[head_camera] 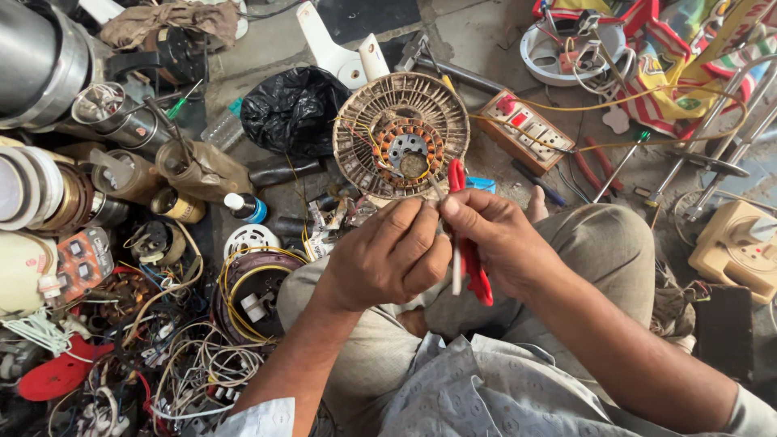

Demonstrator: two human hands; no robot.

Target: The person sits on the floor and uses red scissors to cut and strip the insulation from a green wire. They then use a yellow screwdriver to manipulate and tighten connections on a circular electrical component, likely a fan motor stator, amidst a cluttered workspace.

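A round fan motor stator (402, 133) with copper-coloured windings and thin yellow and red wires stands tilted on the floor in front of my knees. My left hand (390, 255) pinches a thin wire that runs from the stator, fingers curled together. My right hand (494, 239) meets it at the fingertips and holds red-handled pliers (471, 263), the handles pointing down between my hands. Both hands hover above my lap, just below the stator.
A black plastic bag (293, 109) lies left of the stator. Tape rolls, metal cans and tangled wires (174, 364) crowd the left. An orange switch board (526, 129) and screwdrivers (619, 166) lie to the right, a beige box (740, 247) at far right.
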